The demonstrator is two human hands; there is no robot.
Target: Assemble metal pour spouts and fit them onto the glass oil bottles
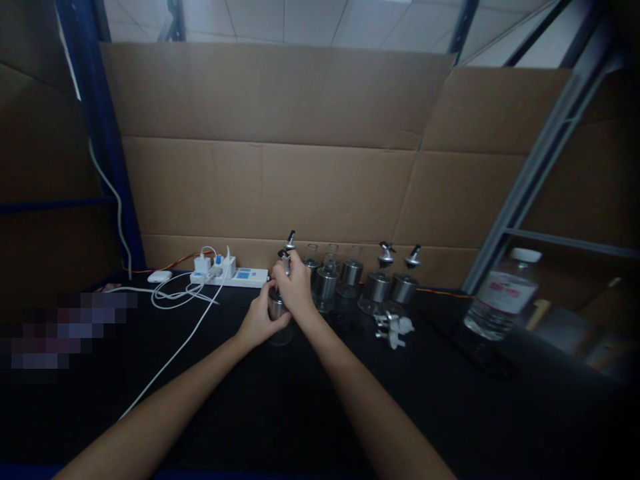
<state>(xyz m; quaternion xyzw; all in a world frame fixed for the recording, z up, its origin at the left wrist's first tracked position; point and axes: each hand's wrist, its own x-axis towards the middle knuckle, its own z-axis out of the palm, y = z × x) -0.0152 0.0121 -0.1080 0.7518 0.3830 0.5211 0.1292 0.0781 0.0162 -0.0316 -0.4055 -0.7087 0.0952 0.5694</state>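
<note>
A glass oil bottle with a steel band stands on the black table, and my left hand is wrapped round its middle. Over its mouth, my right hand pinches a metal pour spout with a dark tip. My fingers hide the neck, so I cannot tell how far the spout sits in it. Behind my hands rises another spout. Just right of them are several bottles without spouts, among them a near one. Farther right, two bottles carry spouts.
A small pile of whitish and metal pieces lies in front of the right bottles. A water bottle with a white cap stands far right. At left are a white power strip and loose white cables. Cardboard walls the back.
</note>
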